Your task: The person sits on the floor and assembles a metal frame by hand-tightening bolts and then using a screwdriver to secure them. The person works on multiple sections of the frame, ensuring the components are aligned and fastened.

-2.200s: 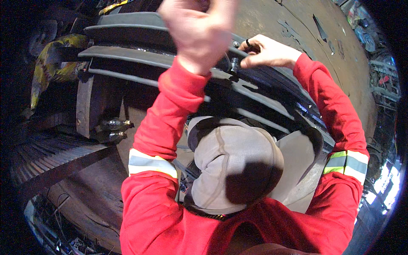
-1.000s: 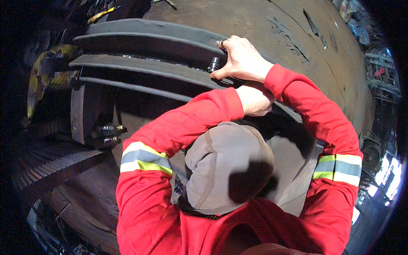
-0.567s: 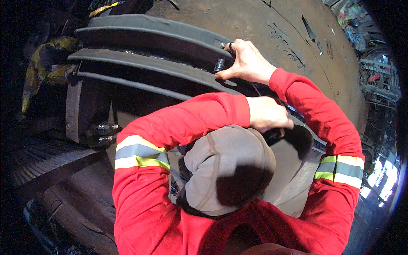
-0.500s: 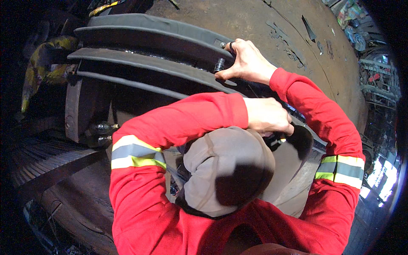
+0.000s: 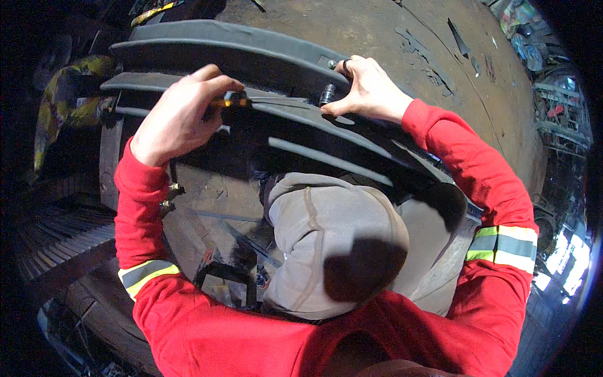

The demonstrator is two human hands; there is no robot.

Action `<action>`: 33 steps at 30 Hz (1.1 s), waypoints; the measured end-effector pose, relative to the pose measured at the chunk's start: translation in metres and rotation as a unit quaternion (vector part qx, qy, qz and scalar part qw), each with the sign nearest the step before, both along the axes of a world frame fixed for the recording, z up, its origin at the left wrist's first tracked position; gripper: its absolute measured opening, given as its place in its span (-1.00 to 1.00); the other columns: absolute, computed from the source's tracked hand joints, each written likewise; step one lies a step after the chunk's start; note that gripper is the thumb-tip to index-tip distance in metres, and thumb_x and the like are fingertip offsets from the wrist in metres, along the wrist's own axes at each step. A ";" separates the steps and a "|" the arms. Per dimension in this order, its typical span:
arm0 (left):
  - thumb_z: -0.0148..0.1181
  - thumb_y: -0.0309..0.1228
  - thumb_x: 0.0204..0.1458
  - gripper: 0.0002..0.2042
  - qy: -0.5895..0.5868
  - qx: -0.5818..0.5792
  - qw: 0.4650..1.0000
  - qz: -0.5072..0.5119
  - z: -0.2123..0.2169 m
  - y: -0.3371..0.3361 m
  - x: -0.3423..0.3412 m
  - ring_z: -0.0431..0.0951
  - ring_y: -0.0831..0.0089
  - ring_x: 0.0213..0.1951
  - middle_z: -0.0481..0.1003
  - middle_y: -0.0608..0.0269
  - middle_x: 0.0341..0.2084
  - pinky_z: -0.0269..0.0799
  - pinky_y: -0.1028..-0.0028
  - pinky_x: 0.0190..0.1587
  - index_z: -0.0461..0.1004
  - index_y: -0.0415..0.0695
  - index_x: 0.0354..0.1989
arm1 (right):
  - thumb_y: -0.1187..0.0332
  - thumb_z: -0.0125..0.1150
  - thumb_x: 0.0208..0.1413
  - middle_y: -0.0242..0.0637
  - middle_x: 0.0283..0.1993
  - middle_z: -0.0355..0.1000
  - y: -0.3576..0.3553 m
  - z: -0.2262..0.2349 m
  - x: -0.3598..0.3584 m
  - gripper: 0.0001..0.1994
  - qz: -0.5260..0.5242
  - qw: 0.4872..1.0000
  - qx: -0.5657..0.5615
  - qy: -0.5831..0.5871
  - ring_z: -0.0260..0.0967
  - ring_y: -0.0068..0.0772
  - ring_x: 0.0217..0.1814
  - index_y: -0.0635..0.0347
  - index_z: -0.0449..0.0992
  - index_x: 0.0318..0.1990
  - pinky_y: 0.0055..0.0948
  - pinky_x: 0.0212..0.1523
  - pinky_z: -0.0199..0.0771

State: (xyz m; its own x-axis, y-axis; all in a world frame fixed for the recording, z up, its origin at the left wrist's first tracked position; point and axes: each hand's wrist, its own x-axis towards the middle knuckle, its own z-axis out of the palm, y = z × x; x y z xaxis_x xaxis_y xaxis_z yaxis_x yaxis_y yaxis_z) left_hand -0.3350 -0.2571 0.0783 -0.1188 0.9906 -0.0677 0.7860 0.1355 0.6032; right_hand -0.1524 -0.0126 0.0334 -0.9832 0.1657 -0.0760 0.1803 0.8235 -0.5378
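Observation:
My left hand [image 5: 188, 113] is closed around a screwdriver [image 5: 233, 99] with an orange-and-black handle. Its thin shaft, blurred by motion, points right along the dark metal beam [image 5: 220, 38]. At the beam's right end my right hand [image 5: 377, 91] curls in a C shape. Its thumb presses against the lower end of a black ribbed cylinder [image 5: 327, 94]. The forefinger side, with a black ring, rests beside a small shiny bolt [image 5: 331, 64] at the beam's upper flange. The other right fingertips are hidden behind the hand.
Brown, scuffed ground [image 5: 427, 38] stretches beyond the beam, with a dark flat scrap [image 5: 458, 39] on it. A yellow-and-dark cloth [image 5: 69, 100] hangs at the left. Two brass-tipped fittings [image 5: 174, 187] stick out below my left sleeve. My bent knee [image 5: 339, 245] is between my arms.
My left hand has swung from near my right knee to the left, above the beam, and now shows the screwdriver. The right hand has stayed almost still at the cylinder.

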 end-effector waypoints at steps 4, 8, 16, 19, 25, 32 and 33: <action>0.09 -0.65 -0.34 -0.61 0.003 -0.009 1.000 0.004 -0.008 0.010 -0.012 0.43 0.06 -0.23 0.36 0.03 -0.33 0.36 0.32 -0.17 0.41 -0.24 -0.20 | 0.01 0.38 -0.49 0.03 -0.56 0.42 -0.001 0.000 0.001 -0.45 -0.001 1.000 -0.011 0.019 0.44 -0.06 -0.47 0.38 0.51 -0.43 -0.26 -0.30 0.43; 0.09 -0.62 -0.34 -0.62 -0.030 0.034 0.999 -0.010 -0.022 0.019 -0.014 0.44 0.10 -0.22 0.37 0.03 -0.33 0.35 0.35 -0.13 0.41 -0.27 -0.20 | -0.02 0.39 -0.49 0.08 -0.48 0.43 -0.001 0.002 0.000 -0.42 -0.003 1.000 -0.002 -0.002 0.45 -0.05 -0.40 0.38 0.52 -0.41 -0.27 -0.27 0.43; 0.03 -0.54 -0.33 -0.63 -0.056 0.024 0.998 0.010 -0.026 0.019 -0.017 0.45 0.16 -0.19 0.40 0.01 -0.32 0.34 0.36 -0.06 0.42 -0.31 -0.22 | -0.07 0.42 -0.52 0.09 -0.43 0.43 0.000 -0.001 0.001 -0.36 0.004 1.000 0.005 0.000 0.44 -0.02 -0.33 0.39 0.51 -0.38 -0.26 -0.21 0.41; 0.03 -0.53 -0.33 -0.63 -0.051 0.038 0.998 0.004 -0.030 0.023 -0.016 0.45 0.15 -0.19 0.41 0.00 -0.31 0.33 0.35 -0.04 0.43 -0.31 -0.23 | -0.06 0.41 -0.51 0.10 -0.43 0.43 0.001 0.000 0.002 -0.37 -0.002 1.000 -0.002 -0.008 0.44 -0.02 -0.33 0.39 0.51 -0.38 -0.26 -0.22 0.41; 0.04 -0.51 -0.33 -0.62 -0.049 0.033 0.998 -0.009 -0.031 0.020 -0.018 0.45 0.13 -0.18 0.41 0.00 -0.32 0.33 0.34 -0.04 0.43 -0.30 -0.22 | -0.06 0.40 -0.52 0.10 -0.44 0.43 -0.001 0.003 0.000 -0.38 -0.009 0.999 -0.021 -0.027 0.44 -0.02 -0.34 0.39 0.50 -0.42 -0.27 -0.22 0.41; 0.08 -0.54 -0.32 -0.61 -0.081 0.026 0.996 -0.014 -0.031 0.026 -0.015 0.47 0.30 -0.21 0.44 0.09 -0.33 0.34 0.41 -0.07 0.43 -0.30 -0.19 | -0.06 0.41 -0.52 0.12 -0.40 0.43 -0.001 0.001 0.002 -0.36 -0.015 1.000 -0.015 -0.018 0.44 -0.01 -0.30 0.40 0.50 -0.38 -0.27 -0.19 0.41; 0.09 -0.55 -0.31 -0.61 -0.099 0.004 0.995 -0.011 -0.028 0.026 -0.020 0.47 0.36 -0.21 0.45 0.14 -0.33 0.34 0.43 -0.07 0.43 -0.30 -0.17 | -0.06 0.41 -0.52 0.13 -0.38 0.43 -0.001 0.003 0.002 -0.35 -0.015 0.999 -0.026 -0.030 0.44 -0.01 -0.28 0.40 0.50 -0.36 -0.27 -0.18 0.40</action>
